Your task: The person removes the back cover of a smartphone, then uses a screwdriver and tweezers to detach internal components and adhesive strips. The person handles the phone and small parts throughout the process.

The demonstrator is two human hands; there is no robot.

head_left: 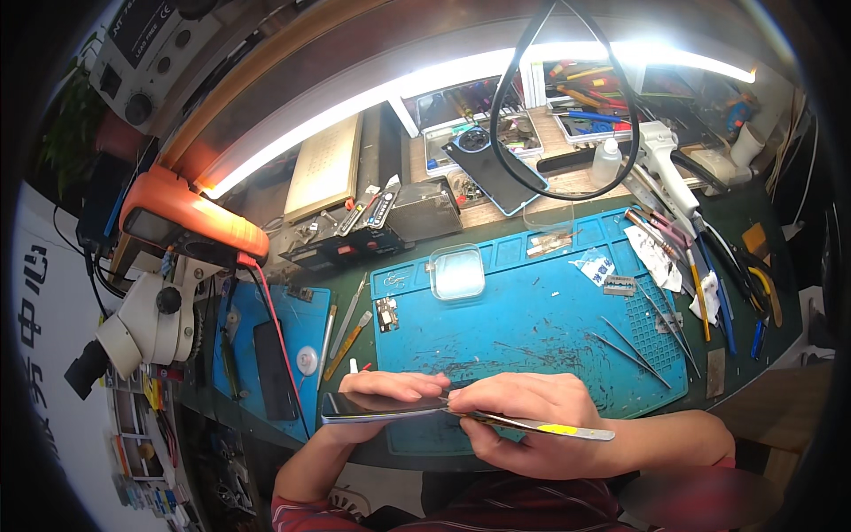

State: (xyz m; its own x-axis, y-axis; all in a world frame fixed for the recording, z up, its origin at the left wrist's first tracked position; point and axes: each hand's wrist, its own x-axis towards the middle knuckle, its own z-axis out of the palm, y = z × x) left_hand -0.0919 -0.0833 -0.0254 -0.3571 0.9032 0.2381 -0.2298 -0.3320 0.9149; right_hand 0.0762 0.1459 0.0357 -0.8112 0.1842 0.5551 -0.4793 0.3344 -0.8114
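Observation:
My left hand (390,385) grips a dark-screened phone (381,408), which is tilted so that it shows nearly edge-on. Fingers lie along its far side and the palm is beneath it. Beside the phone's right end, my right hand (532,412) is closed on a slim flat metal tool (567,431) with a yellow patch. The tool's rear end sticks out past the wrist; its tip is close to the phone's end, and whether they touch I cannot tell. Both hands are over the near edge of the blue work mat (496,328).
On the mat are a clear square dish (457,271), loose tweezers (629,359) and a razor blade (619,285). Pliers (761,301) and other hand tools crowd the right. An orange multimeter (191,222) and a microscope (146,328) stand left. A black cable loop (501,115) hangs overhead.

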